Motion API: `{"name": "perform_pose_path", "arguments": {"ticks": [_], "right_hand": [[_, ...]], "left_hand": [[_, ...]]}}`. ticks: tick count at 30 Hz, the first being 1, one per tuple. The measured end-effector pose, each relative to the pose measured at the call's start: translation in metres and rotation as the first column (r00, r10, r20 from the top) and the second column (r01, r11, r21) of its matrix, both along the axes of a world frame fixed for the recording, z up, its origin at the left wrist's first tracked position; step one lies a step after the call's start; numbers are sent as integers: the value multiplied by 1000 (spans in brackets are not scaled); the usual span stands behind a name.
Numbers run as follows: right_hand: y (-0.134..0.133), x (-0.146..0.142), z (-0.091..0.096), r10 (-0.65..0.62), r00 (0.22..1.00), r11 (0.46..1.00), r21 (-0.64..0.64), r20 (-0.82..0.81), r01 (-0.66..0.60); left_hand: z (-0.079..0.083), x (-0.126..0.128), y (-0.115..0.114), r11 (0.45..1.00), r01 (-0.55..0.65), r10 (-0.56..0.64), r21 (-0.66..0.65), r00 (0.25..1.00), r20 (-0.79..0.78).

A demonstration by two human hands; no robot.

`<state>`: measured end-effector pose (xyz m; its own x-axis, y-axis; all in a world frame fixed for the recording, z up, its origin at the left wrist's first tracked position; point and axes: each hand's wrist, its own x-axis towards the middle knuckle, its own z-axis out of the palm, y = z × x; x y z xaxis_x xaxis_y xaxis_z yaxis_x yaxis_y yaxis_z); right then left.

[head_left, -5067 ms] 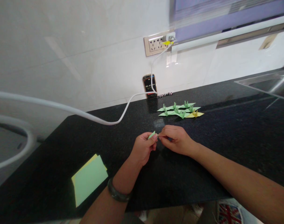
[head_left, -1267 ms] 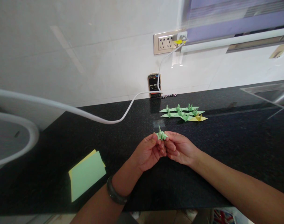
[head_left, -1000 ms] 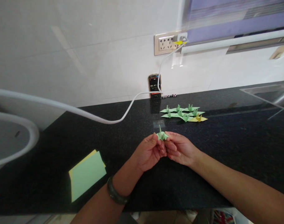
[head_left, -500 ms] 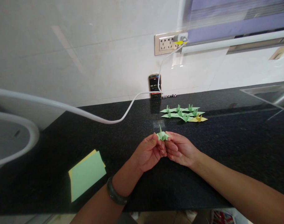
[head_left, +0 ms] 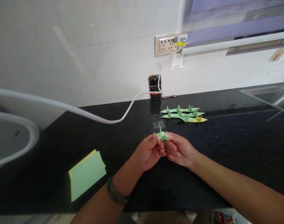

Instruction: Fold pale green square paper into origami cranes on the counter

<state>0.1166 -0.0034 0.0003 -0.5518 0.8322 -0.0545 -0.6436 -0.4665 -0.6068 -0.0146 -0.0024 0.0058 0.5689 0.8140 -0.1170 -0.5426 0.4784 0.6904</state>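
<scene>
A small green paper crane (head_left: 161, 135) is pinched between both my hands above the black countertop (head_left: 226, 143). My left hand (head_left: 148, 153) grips its left side with thumb and fingers closed; a dark band circles that wrist. My right hand (head_left: 179, 150) pinches its right side, fingers curled. One pointed tip of the crane sticks up between the thumbs. Several finished paper cranes (head_left: 182, 113), green with one yellow, lie in a group farther back on the counter.
A stack of green and yellow paper squares (head_left: 86, 174) lies at the front left. A phone (head_left: 154, 86) leans on the tiled wall, its white cable (head_left: 104, 120) running from the wall socket (head_left: 165, 45). A steel sink (head_left: 272, 93) sits far right.
Five seconds ago the hands held a narrow folded green strip; now it is a crane shape with wings spread. Over the last second the hands have barely moved.
</scene>
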Motion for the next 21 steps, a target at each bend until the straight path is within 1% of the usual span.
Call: {"name": "perform_pose_path", "arguments": {"ticks": [4,18,21], "right_hand": [[0,0,0,-2,1000,1000,-3,-2,2],[-2,-2,1,0,996,999,-33,-90,-3],[-4,-1,1,-13,995,999,-40,-101,9]], "left_hand": [[0,0,0,1000,-9,9,2,1000,-14],[0,0,-1,1000,0,-1,10,1000,22],[2,0,0,1000,-6,6,-8,1000,30]]}}
